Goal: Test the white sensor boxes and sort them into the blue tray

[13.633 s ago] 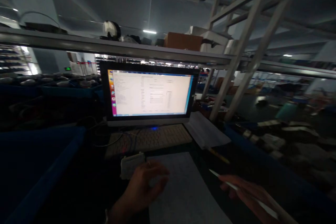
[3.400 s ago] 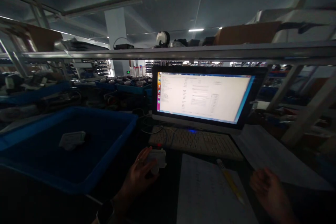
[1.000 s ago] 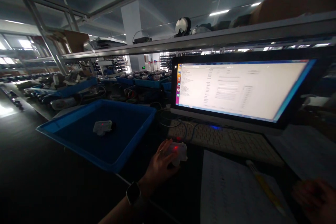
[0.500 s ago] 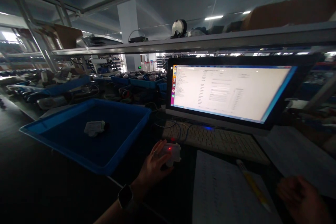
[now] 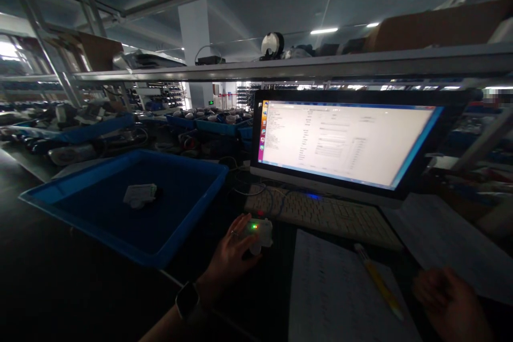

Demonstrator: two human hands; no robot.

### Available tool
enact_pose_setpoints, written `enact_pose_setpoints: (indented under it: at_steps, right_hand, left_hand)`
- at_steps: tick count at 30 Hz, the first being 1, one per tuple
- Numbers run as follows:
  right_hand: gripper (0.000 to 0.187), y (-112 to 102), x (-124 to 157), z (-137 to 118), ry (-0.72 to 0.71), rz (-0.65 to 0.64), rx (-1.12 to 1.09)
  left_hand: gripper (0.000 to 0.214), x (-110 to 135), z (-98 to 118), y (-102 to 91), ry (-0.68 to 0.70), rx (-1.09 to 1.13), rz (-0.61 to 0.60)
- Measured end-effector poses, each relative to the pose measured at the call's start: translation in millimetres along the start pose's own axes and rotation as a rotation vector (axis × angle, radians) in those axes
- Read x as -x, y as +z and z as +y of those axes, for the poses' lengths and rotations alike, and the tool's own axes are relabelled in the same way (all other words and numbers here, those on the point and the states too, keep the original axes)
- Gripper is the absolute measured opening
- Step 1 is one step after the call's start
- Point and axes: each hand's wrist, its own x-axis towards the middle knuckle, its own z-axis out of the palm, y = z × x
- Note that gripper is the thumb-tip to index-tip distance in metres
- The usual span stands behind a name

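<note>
My left hand (image 5: pixel 236 246), with a watch on its wrist, grips a small white plastic module (image 5: pixel 262 233) just in front of the keyboard. Green and orange lights glow on the module's top, next to my fingers. A similar white module (image 5: pixel 139 194) lies in the blue tray (image 5: pixel 160 256) on the left. At the lower right, my right hand (image 5: pixel 447 294) is curled closed beside the papers. Whatever it may hold is hidden by the dim light and the curled fingers. Between my hands, a yellow pen (image 5: pixel 379 280) rests on a written sheet (image 5: pixel 320 294).
A lit monitor (image 5: pixel 340 144) stands behind the white keyboard (image 5: pixel 320 214). Cables (image 5: pixel 256 189) run between the tray and the monitor. More paper (image 5: pixel 452 235) lies at the right. An overhead shelf (image 5: pixel 240 72) carries boxes and parts. Several filled blue bins (image 5: pixel 220 127) sit behind.
The red light on the module in my left hand has given way to green and orange. The view has shifted slightly; both hands keep about the same poses.
</note>
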Motion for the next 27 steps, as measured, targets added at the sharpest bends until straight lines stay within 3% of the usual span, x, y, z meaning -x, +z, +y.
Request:
enact_pose_setpoints:
  at_steps: [8, 14, 21, 27]
  right_hand:
    - [0.056, -2.9, -1.1, 0.2, -0.042, -0.025, 0.024]
    - [0.058, 0.2, 1.1, -1.0, -0.048, -0.021, 0.026]
    - [0.058, 2.9, 4.8, -2.7, -0.033, -0.019, 0.000]
    - [0.056, -1.2, 0.5, -0.6, -0.101, -0.080, 0.038]
  left_hand:
    - [0.058, 1.0, 1.4, -0.9, -0.091, -0.006, -0.059]
    - [0.048, 0.4, 0.9, -0.7, -0.050, 0.016, -0.024]
    - [0.073, -3.7, 6.4, -5.3, -0.149, -0.007, -0.119]
    - [0.085, -5.6, 6.3, -7.4, -0.289, -0.011, -0.112]
